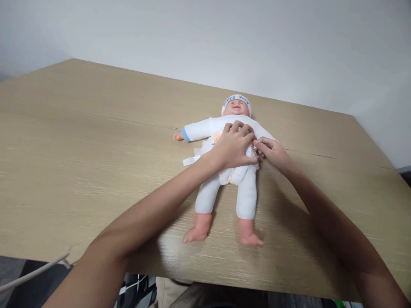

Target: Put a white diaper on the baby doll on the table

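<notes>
A baby doll point(246, 205) in a white suit lies on its back, its head toward the far edge and its bare feet toward me. Around its hips is a white diaper point(236, 175); on the left side a white fastening tab point(191, 160) sticks out loose. My left hand point(236, 145) rests over the diaper's front at the belly, fingers spread and slightly bent. Close beside it, my right hand point(271, 150) pinches the diaper's edge at the right side of the waist. My fingers partly hide what is pinched.
The doll lies on a wide wooden table point(96, 179) with a thin seam across it. A pale wall point(205, 42) stands behind the far edge. A white cable point(35, 271) hangs at the near left edge. Below the near edge is a black-and-white patterned item point(136, 291).
</notes>
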Available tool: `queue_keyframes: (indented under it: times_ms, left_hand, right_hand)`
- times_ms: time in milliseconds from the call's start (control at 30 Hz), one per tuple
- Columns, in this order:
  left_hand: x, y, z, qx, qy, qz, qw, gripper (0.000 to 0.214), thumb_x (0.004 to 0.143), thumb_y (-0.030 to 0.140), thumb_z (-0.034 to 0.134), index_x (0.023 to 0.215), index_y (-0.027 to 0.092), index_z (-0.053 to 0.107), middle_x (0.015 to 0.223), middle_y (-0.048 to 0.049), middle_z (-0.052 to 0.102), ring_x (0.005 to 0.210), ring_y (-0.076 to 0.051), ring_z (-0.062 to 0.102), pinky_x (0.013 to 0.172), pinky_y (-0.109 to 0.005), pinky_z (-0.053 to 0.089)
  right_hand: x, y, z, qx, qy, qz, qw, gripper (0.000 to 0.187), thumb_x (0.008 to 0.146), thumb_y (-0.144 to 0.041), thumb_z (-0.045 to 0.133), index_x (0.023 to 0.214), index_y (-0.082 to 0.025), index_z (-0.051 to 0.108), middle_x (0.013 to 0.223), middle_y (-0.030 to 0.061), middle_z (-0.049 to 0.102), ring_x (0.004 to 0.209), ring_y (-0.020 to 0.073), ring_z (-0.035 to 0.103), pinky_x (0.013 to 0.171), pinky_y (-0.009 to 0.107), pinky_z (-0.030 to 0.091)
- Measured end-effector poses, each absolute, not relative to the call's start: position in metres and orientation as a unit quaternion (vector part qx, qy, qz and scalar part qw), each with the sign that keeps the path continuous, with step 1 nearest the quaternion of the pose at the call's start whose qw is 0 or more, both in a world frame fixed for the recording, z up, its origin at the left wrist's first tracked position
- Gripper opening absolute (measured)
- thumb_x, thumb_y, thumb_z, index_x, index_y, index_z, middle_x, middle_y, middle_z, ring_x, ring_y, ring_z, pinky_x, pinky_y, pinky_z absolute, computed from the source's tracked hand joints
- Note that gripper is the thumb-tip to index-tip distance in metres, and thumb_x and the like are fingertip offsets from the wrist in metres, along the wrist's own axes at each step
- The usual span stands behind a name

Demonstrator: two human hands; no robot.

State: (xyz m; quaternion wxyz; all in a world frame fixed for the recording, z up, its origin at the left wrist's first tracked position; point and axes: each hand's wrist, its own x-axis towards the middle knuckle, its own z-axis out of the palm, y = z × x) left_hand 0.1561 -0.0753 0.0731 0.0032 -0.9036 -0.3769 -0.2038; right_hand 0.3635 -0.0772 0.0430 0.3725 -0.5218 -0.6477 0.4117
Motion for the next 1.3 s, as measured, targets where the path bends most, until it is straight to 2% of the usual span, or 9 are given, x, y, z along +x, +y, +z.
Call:
queue_keyframes:
  times_ms: [167,333,467,567,733,900,1067,1167,1300]
  left_hand:
    - [0.157,-0.075,0.074,-0.897,-0.389,-0.211,-0.011,0.052,0.092,0.061,0.073,0.12,0.018,0.068,0.133,-0.0185,0.071,0.127,-0.045,0.056,0.103,-0.055,0.04]
    - [0.156,-0.074,0.073,-0.896,-0.393,-0.206,-0.016,0.05,0.093,0.06,0.071,0.119,0.017,0.067,0.133,-0.0184,0.071,0.127,-0.045,0.056,0.104,-0.055,0.04]
    - [0.156,-0.074,0.071,-0.889,-0.399,-0.222,-0.038,0.048,0.09,0.054,0.073,0.122,0.019,0.066,0.133,-0.0176,0.072,0.128,-0.045,0.055,0.107,-0.056,0.04]
    - [0.151,-0.077,0.076,-0.882,-0.396,-0.239,-0.09,0.059,0.089,0.05,0.074,0.137,0.019,0.06,0.144,-0.0167,0.07,0.135,-0.044,0.054,0.115,-0.058,0.036]
    - [0.126,-0.094,0.087,-0.862,-0.354,-0.311,-0.188,0.067,0.1,0.054,0.064,0.156,0.021,0.046,0.161,-0.0173,0.06,0.143,-0.039,0.059,0.126,-0.057,0.033]
    - [0.072,-0.109,0.059,-0.82,-0.399,-0.379,-0.159,0.048,0.112,0.056,0.045,0.144,0.022,0.055,0.147,-0.0151,0.068,0.138,-0.033,0.061,0.123,-0.051,0.041]
    - [0.017,-0.104,0.012,-0.781,-0.504,-0.341,-0.136,0.036,0.106,0.051,0.052,0.122,0.02,0.062,0.133,-0.017,0.071,0.125,-0.036,0.063,0.113,-0.055,0.046]
    - [0.004,-0.101,0.003,-0.767,-0.569,-0.272,-0.118,0.034,0.102,0.053,0.058,0.111,0.021,0.062,0.12,-0.0154,0.073,0.114,-0.036,0.065,0.105,-0.056,0.047]
    - [0.004,-0.105,0.009,-0.762,-0.605,-0.202,-0.112,0.033,0.1,0.055,0.062,0.097,0.022,0.06,0.1,-0.011,0.073,0.103,-0.035,0.065,0.102,-0.053,0.044]
  right_hand:
    - [0.361,-0.076,0.039,-0.513,-0.643,0.427,0.376,0.066,0.081,-0.091,0.07,0.078,-0.026,0.061,0.07,-0.0007,0.055,0.068,0.0174,0.054,0.066,0.033,0.051]
    - [0.353,-0.077,0.034,-0.518,-0.614,0.426,0.417,0.066,0.081,-0.091,0.071,0.084,-0.026,0.061,0.077,0.0003,0.059,0.068,0.0179,0.056,0.065,0.034,0.054]
    - [0.348,-0.097,0.035,-0.496,-0.668,0.277,0.482,0.052,0.102,-0.076,0.056,0.098,-0.027,0.071,0.102,0.0083,0.075,0.098,0.0266,0.07,0.094,0.043,0.06]
    - [0.349,-0.114,0.03,-0.444,-0.726,0.171,0.496,0.043,0.112,-0.059,0.047,0.113,-0.029,0.078,0.122,0.0113,0.079,0.123,0.0307,0.07,0.116,0.05,0.053]
    - [0.358,-0.115,0.014,-0.381,-0.78,0.137,0.477,0.048,0.115,-0.05,0.041,0.138,-0.028,0.076,0.144,0.0109,0.076,0.141,0.0318,0.067,0.125,0.055,0.049]
    - [0.363,-0.104,0.003,-0.339,-0.772,0.136,0.521,0.047,0.117,-0.045,0.039,0.134,-0.025,0.078,0.138,0.0116,0.079,0.135,0.0311,0.072,0.119,0.055,0.055]
    - [0.351,-0.108,0.017,-0.373,-0.747,0.095,0.542,0.043,0.117,-0.046,0.04,0.124,-0.027,0.078,0.127,0.0097,0.081,0.126,0.0299,0.075,0.115,0.053,0.058]
    - [0.333,-0.106,0.043,-0.398,-0.772,0.098,0.486,0.039,0.116,-0.05,0.048,0.131,-0.026,0.075,0.131,0.0114,0.08,0.127,0.0302,0.073,0.114,0.05,0.058]
    - [0.302,-0.085,0.081,-0.39,-0.845,0.161,0.328,0.045,0.112,-0.052,0.055,0.145,-0.024,0.067,0.149,0.0119,0.072,0.143,0.0325,0.064,0.124,0.053,0.049]
